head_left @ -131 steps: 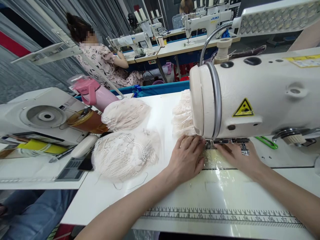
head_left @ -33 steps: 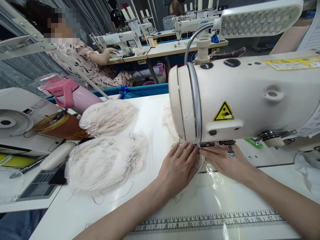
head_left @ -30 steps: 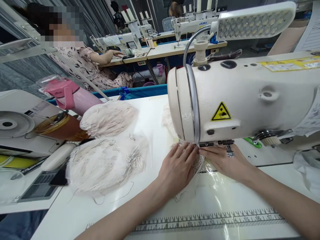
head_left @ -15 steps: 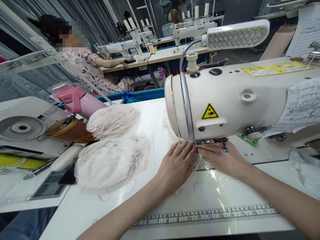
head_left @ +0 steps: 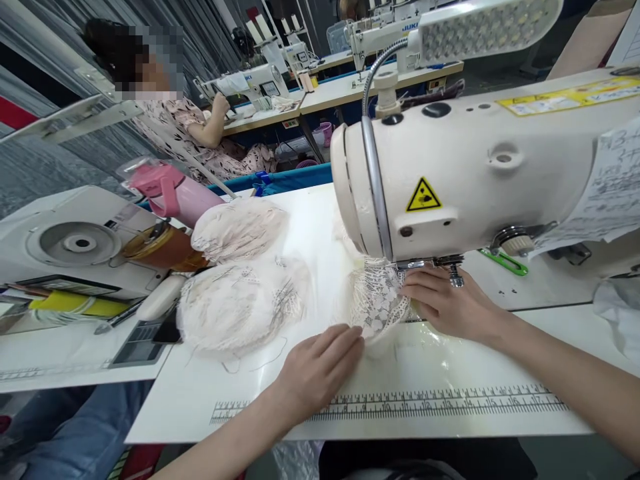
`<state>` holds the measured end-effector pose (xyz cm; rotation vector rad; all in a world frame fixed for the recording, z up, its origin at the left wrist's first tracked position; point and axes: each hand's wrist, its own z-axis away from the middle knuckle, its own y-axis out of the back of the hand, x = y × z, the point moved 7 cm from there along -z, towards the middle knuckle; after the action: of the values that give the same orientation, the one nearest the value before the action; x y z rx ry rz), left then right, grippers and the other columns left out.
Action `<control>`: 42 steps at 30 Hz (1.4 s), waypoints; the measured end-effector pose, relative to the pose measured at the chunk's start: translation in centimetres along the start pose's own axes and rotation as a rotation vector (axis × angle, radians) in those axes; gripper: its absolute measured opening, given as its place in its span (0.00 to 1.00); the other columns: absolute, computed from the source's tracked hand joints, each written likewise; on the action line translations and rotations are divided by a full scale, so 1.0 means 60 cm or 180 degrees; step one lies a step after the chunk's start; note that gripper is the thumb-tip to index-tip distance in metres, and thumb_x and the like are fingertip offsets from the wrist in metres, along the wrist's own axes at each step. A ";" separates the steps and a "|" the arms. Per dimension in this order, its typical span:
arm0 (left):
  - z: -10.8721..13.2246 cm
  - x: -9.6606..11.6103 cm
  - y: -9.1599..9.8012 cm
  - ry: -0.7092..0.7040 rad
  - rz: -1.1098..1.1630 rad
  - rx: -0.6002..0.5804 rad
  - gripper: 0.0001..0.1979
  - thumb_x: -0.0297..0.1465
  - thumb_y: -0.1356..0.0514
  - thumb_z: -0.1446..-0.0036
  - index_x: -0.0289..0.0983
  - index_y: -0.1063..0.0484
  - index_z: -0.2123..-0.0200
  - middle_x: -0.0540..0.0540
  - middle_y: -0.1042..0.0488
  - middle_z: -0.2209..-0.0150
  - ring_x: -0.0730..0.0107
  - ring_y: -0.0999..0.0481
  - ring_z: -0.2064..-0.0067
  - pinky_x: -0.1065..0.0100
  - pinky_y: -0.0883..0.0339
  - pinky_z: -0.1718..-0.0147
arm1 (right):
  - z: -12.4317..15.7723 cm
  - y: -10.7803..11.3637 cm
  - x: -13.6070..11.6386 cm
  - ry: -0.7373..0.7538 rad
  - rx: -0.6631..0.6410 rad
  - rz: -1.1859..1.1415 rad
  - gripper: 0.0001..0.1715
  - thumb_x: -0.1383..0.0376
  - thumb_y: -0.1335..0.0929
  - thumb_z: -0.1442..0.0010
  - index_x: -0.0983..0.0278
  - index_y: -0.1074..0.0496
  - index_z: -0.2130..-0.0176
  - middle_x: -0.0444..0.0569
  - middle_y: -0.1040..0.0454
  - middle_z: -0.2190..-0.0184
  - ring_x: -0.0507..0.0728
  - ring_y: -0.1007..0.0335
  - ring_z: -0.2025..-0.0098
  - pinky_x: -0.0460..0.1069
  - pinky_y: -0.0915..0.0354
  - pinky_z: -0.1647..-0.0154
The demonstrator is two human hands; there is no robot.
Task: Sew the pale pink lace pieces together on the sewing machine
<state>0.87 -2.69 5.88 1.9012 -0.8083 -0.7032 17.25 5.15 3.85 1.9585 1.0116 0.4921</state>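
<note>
A white lace piece (head_left: 377, 300) lies under the head of the cream sewing machine (head_left: 460, 173), now largely uncovered. My left hand (head_left: 323, 363) is at its lower left edge, fingers pressed together on the rim of the lace. Close to the needle area, my right hand (head_left: 445, 300) rests on the right side of the lace with its fingers stretched out, the fingertips partly under the machine head. Two piles of pale lace pieces, an upper pile (head_left: 240, 230) and a lower pile (head_left: 240, 307), sit on the table left of the machine.
A ruler strip (head_left: 390, 403) runs along the front of the table. At the left are a pink jug (head_left: 180, 193), a brown container (head_left: 157, 247) and another machine (head_left: 75, 233). A green tool (head_left: 505, 262) lies behind my right hand. Beyond, a person (head_left: 170, 127) sits at a machine.
My left hand has moved down and left, away from the needle area, uncovering the lace. My right hand stays near the machine head. The camera view has shifted, and the person beyond has raised a hand.
</note>
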 end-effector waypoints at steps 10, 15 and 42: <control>-0.110 -0.055 -0.032 0.0316 0.0524 -0.0907 0.16 0.33 0.45 0.39 0.35 0.38 0.49 0.44 0.25 0.62 0.65 0.26 0.65 0.65 0.36 0.67 | -0.003 -0.002 0.002 -0.0020 -0.0054 -0.0374 0.14 0.71 0.39 0.36 0.60 0.25 0.62 0.42 0.23 0.67 0.50 0.30 0.63 0.47 0.43 0.69; -0.122 -0.055 -0.075 0.0023 0.0076 -0.0486 0.16 0.15 0.52 0.50 0.37 0.31 0.67 0.53 0.32 0.79 0.74 0.38 0.79 0.66 0.46 0.70 | 0.000 0.002 0.005 -0.0075 0.0040 -0.0135 0.15 0.70 0.38 0.39 0.59 0.26 0.57 0.43 0.23 0.62 0.52 0.30 0.65 0.50 0.39 0.64; -0.095 -0.055 -0.105 0.0360 0.0483 -0.0504 0.24 0.24 0.51 0.43 0.35 0.35 0.43 0.44 0.32 0.42 0.63 0.33 0.40 0.53 0.52 0.37 | -0.009 0.008 -0.010 0.0145 0.0129 0.0204 0.15 0.75 0.39 0.39 0.60 0.27 0.61 0.40 0.22 0.65 0.49 0.29 0.66 0.50 0.46 0.74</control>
<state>4.59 5.09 2.98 1.7021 -0.7922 -0.5450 16.73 4.81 4.56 2.0292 0.9967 0.5582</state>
